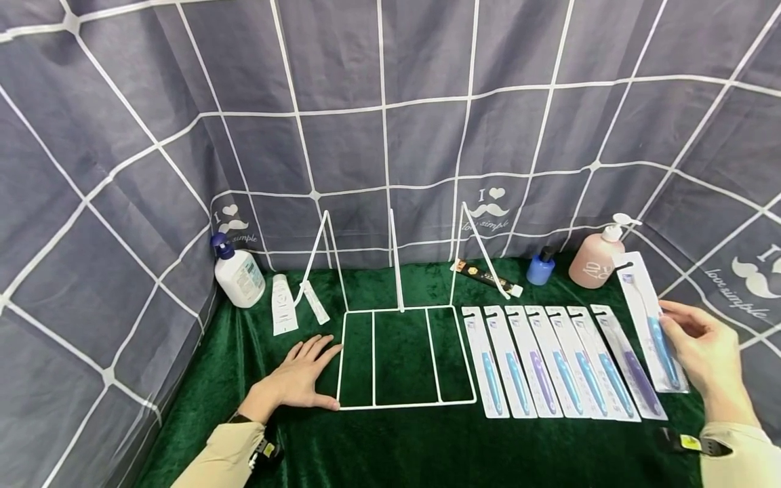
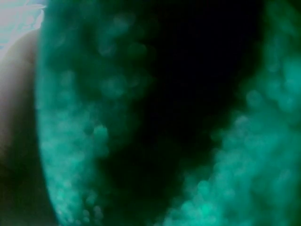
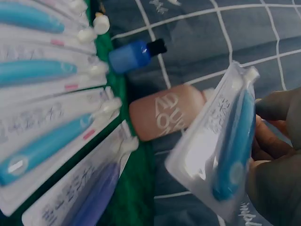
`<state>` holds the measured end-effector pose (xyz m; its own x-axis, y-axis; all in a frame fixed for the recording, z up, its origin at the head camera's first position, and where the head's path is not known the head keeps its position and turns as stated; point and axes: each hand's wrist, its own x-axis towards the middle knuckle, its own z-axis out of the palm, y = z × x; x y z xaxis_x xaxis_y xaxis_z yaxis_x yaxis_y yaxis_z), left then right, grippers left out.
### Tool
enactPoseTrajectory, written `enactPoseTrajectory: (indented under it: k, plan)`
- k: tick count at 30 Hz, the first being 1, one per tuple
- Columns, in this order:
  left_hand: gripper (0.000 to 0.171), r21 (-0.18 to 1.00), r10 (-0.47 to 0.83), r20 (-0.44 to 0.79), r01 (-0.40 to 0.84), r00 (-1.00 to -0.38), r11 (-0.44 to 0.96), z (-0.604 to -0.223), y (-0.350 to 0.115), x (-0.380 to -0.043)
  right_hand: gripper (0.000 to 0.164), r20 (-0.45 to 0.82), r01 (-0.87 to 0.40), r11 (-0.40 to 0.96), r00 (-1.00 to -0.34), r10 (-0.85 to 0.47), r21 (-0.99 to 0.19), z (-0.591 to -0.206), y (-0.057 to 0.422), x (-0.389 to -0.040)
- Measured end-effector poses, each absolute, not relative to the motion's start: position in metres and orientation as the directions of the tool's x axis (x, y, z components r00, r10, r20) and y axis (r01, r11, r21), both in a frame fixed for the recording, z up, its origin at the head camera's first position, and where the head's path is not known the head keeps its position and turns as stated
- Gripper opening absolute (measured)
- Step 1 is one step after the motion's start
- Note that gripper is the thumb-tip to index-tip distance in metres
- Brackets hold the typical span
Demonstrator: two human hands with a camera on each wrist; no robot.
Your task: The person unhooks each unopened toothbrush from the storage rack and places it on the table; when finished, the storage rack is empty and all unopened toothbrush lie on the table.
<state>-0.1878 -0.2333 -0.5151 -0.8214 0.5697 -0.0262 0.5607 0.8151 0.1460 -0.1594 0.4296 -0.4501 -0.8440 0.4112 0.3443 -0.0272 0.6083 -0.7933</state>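
Note:
My right hand [image 1: 708, 349] pinches the edge of a packaged toothbrush [image 1: 637, 291] with a blue handle, at the right end of a row. The right wrist view shows this toothbrush pack [image 3: 230, 141] tilted, with fingers along its side. Several more packaged toothbrushes [image 1: 567, 379] lie side by side, most with blue handles and two with purple. My left hand [image 1: 295, 379] lies spread on the green cloth, its fingertips and thumb at the left edge of a white wire rack [image 1: 405, 406]. The left wrist view is dark and blurred.
Behind the rack's left side are a white pump bottle [image 1: 241, 278], a white tube [image 1: 283, 305] and a smaller tube [image 1: 315, 303]. A black tube [image 1: 488, 276], a blue bottle [image 1: 539, 269] and a pink pump bottle [image 1: 590, 261] stand or lie at the back right, before a grey checked curtain [image 1: 427, 142].

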Motion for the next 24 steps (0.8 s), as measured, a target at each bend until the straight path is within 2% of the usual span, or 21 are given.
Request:
enactPoseTrajectory:
  k: [4, 12, 24]
  plan:
    - [0.109, 0.155, 0.567, -0.032, 0.557, -0.823, 0.816, -0.514, -0.234, -0.187, 0.028, 0.321, 0.015, 0.641, -0.857, 0.404, -0.768, -0.460, 0.441, -0.163]
    - [0.109, 0.139, 0.562, -0.038, 0.553, -0.826, 0.822, -0.518, -0.234, -0.189, 0.041, 0.186, 0.256, 0.747, -0.872, 0.452, -0.613, -0.476, 0.460, -0.168]
    - [0.111, 0.145, 0.554, -0.059, 0.542, -0.830, 0.828, -0.517, -0.234, -0.189, 0.038, 0.065, 0.358, 0.753, -0.882, 0.467, -0.553, -0.499, 0.484, -0.179]
